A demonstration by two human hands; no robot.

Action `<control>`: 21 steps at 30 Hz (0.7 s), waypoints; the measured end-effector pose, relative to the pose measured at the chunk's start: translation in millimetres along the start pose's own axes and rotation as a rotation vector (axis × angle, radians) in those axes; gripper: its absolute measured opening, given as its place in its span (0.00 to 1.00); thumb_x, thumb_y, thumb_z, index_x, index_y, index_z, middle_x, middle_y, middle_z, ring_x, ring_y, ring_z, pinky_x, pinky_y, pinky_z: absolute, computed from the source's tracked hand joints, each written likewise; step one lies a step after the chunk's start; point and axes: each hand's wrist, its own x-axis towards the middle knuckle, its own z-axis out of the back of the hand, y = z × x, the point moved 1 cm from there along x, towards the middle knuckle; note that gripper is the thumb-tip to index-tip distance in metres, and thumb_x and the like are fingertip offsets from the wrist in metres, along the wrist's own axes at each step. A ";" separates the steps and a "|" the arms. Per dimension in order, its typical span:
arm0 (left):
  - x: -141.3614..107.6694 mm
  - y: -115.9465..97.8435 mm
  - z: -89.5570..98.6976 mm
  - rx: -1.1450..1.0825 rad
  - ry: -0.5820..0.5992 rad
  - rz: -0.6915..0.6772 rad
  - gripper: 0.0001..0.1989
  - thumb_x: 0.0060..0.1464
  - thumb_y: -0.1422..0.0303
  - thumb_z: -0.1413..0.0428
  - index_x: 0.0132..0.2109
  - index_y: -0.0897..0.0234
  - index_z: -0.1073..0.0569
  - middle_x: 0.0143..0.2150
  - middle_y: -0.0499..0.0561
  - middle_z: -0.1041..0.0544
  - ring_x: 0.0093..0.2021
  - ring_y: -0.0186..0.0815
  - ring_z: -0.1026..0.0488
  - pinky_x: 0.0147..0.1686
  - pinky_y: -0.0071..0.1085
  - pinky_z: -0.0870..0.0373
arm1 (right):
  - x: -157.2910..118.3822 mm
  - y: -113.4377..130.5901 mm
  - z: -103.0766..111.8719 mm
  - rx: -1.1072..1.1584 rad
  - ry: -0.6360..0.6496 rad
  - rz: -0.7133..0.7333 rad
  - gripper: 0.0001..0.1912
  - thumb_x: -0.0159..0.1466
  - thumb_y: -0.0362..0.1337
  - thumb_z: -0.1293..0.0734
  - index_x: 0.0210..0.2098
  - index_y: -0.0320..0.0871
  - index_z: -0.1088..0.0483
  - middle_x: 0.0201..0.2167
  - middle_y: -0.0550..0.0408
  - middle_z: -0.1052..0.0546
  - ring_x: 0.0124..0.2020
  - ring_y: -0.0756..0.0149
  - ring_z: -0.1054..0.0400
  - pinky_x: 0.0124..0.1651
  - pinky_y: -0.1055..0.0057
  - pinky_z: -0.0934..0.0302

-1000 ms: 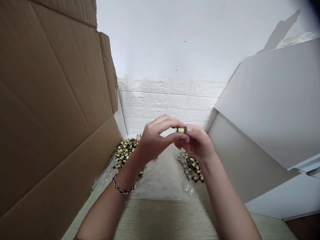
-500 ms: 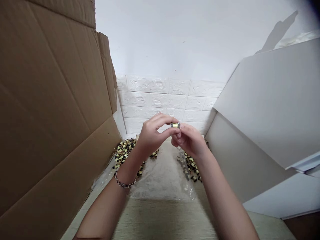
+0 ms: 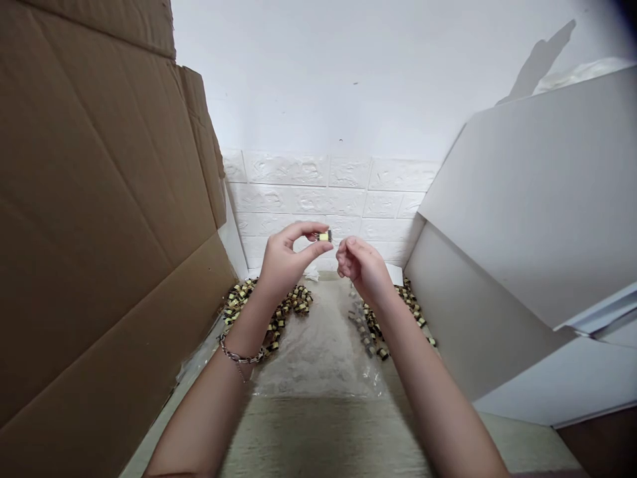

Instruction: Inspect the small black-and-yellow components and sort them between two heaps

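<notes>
Between the thumb and index finger of my left hand (image 3: 288, 261) is a small yellow and black component (image 3: 324, 236) with thin metal pins, held up above the work surface. My right hand (image 3: 365, 265) is just to the right of it, not touching it, with the fingers curled and thumb against the index finger; whether anything tiny is between them is hidden. Below lie two piles of similar parts, a left pile (image 3: 301, 300) partly behind my left forearm and a right pile (image 3: 411, 302) beside my right wrist.
A clear plastic bag (image 3: 318, 352) lies flat on the table (image 3: 323, 438) between the piles. A tall brown cardboard sheet (image 3: 99, 199) stands at the left, white panels (image 3: 537, 192) at the right. A white brick-pattern wall (image 3: 298, 169) is behind.
My hands have come apart; the component stays in my left hand, which has shifted left, and my right hand has let go of it. The view has shifted slightly.
</notes>
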 end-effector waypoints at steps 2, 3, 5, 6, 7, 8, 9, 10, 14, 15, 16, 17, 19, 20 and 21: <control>-1.8 0.4 -3.0 0.083 0.023 -0.051 0.17 0.37 0.67 0.38 0.39 0.62 0.28 0.33 0.48 0.28 0.34 0.30 0.33 0.39 0.27 0.37 | -1.9 3.9 -1.1 -0.053 -0.001 0.084 0.08 0.56 0.40 0.39 0.29 0.43 0.32 0.22 0.61 0.35 0.17 0.79 0.44 0.21 0.79 0.49; -2.8 0.6 -4.7 0.106 0.037 -0.069 0.20 0.37 0.68 0.38 0.42 0.61 0.29 0.34 0.48 0.28 0.35 0.30 0.33 0.39 0.27 0.36 | -3.1 6.1 -1.3 -0.078 0.011 0.104 0.08 0.56 0.40 0.39 0.32 0.44 0.32 0.25 0.60 0.34 0.19 0.79 0.42 0.22 0.79 0.48; -4.6 0.6 -7.6 0.123 0.069 -0.096 0.24 0.38 0.69 0.39 0.46 0.60 0.32 0.34 0.47 0.29 0.35 0.30 0.33 0.40 0.27 0.36 | -5.2 9.9 -1.0 -0.114 0.047 0.094 0.09 0.56 0.40 0.39 0.34 0.45 0.30 0.29 0.59 0.34 0.24 0.78 0.41 0.26 0.79 0.45; -5.3 0.2 -8.6 0.125 0.084 -0.109 0.24 0.38 0.69 0.39 0.47 0.60 0.32 0.33 0.47 0.29 0.36 0.29 0.33 0.40 0.26 0.37 | -6.0 11.4 -0.5 -0.119 0.064 0.084 0.09 0.56 0.40 0.38 0.34 0.46 0.30 0.29 0.58 0.34 0.25 0.77 0.40 0.27 0.78 0.44; -5.8 -0.3 -9.3 0.126 0.096 -0.122 0.24 0.39 0.69 0.39 0.47 0.60 0.32 0.33 0.47 0.29 0.36 0.29 0.32 0.40 0.26 0.37 | -6.6 12.7 0.1 -0.119 0.077 0.079 0.09 0.56 0.40 0.38 0.34 0.46 0.30 0.29 0.58 0.34 0.27 0.76 0.40 0.28 0.78 0.44; -6.2 -0.8 -9.6 0.128 0.104 -0.133 0.23 0.39 0.69 0.40 0.47 0.60 0.33 0.33 0.47 0.29 0.36 0.29 0.32 0.40 0.26 0.36 | -6.9 13.6 0.9 -0.116 0.087 0.076 0.08 0.56 0.40 0.38 0.33 0.46 0.29 0.27 0.58 0.34 0.28 0.75 0.40 0.29 0.78 0.44; -6.5 -1.3 -9.9 0.131 0.110 -0.143 0.23 0.39 0.69 0.40 0.47 0.60 0.32 0.33 0.47 0.29 0.36 0.29 0.32 0.40 0.26 0.36 | -7.0 14.1 1.8 -0.115 0.093 0.076 0.08 0.56 0.40 0.38 0.33 0.46 0.29 0.26 0.58 0.34 0.28 0.75 0.40 0.30 0.78 0.44; -6.7 -1.7 -10.0 0.133 0.112 -0.150 0.23 0.39 0.69 0.40 0.46 0.60 0.32 0.34 0.47 0.28 0.36 0.30 0.32 0.41 0.27 0.36 | -6.8 14.3 2.7 -0.117 0.094 0.077 0.07 0.56 0.40 0.38 0.32 0.46 0.29 0.25 0.59 0.34 0.28 0.75 0.40 0.31 0.77 0.44; -7.0 -1.5 -10.4 0.140 0.102 -0.174 0.22 0.39 0.68 0.39 0.46 0.60 0.32 0.34 0.49 0.28 0.37 0.31 0.32 0.41 0.28 0.36 | -5.7 13.1 5.8 -0.135 0.111 0.051 0.06 0.55 0.39 0.36 0.31 0.46 0.29 0.24 0.59 0.34 0.28 0.75 0.40 0.34 0.76 0.44; -7.0 -1.3 -10.5 0.145 0.100 -0.183 0.22 0.39 0.68 0.40 0.45 0.60 0.31 0.35 0.49 0.28 0.37 0.31 0.32 0.41 0.29 0.36 | -5.6 12.9 6.2 -0.135 0.117 0.044 0.06 0.55 0.39 0.36 0.31 0.45 0.29 0.24 0.59 0.34 0.29 0.74 0.40 0.35 0.75 0.44; -7.0 -1.0 -10.5 0.152 0.098 -0.192 0.22 0.40 0.67 0.40 0.45 0.61 0.31 0.35 0.49 0.28 0.37 0.31 0.32 0.41 0.29 0.36 | -5.7 12.9 6.4 -0.134 0.123 0.038 0.06 0.54 0.39 0.36 0.31 0.45 0.30 0.25 0.59 0.33 0.29 0.74 0.40 0.35 0.75 0.44; -7.0 -0.8 -10.4 0.159 0.097 -0.201 0.21 0.40 0.67 0.40 0.45 0.61 0.31 0.34 0.49 0.28 0.36 0.32 0.32 0.41 0.29 0.36 | -5.8 13.1 6.4 -0.131 0.130 0.035 0.06 0.54 0.39 0.36 0.30 0.44 0.30 0.25 0.59 0.33 0.28 0.75 0.40 0.35 0.75 0.44; -6.8 -0.4 -10.1 0.172 0.096 -0.215 0.21 0.40 0.67 0.40 0.45 0.61 0.31 0.34 0.49 0.28 0.36 0.32 0.32 0.40 0.29 0.36 | -6.6 13.9 5.9 -0.119 0.145 0.024 0.06 0.55 0.39 0.36 0.29 0.43 0.31 0.25 0.59 0.33 0.28 0.75 0.40 0.34 0.75 0.44; -6.7 -0.2 -9.8 0.177 0.097 -0.219 0.20 0.40 0.68 0.40 0.45 0.61 0.31 0.34 0.49 0.28 0.36 0.31 0.32 0.40 0.29 0.36 | -7.0 14.4 5.5 -0.113 0.150 0.016 0.06 0.55 0.39 0.36 0.28 0.42 0.31 0.24 0.59 0.32 0.27 0.75 0.40 0.34 0.75 0.45; -6.6 0.0 -9.6 0.182 0.098 -0.221 0.20 0.40 0.68 0.40 0.45 0.61 0.31 0.34 0.49 0.27 0.36 0.31 0.32 0.40 0.28 0.36 | -7.5 14.8 5.1 -0.106 0.153 0.006 0.07 0.55 0.39 0.36 0.27 0.42 0.32 0.23 0.59 0.32 0.27 0.75 0.40 0.34 0.76 0.44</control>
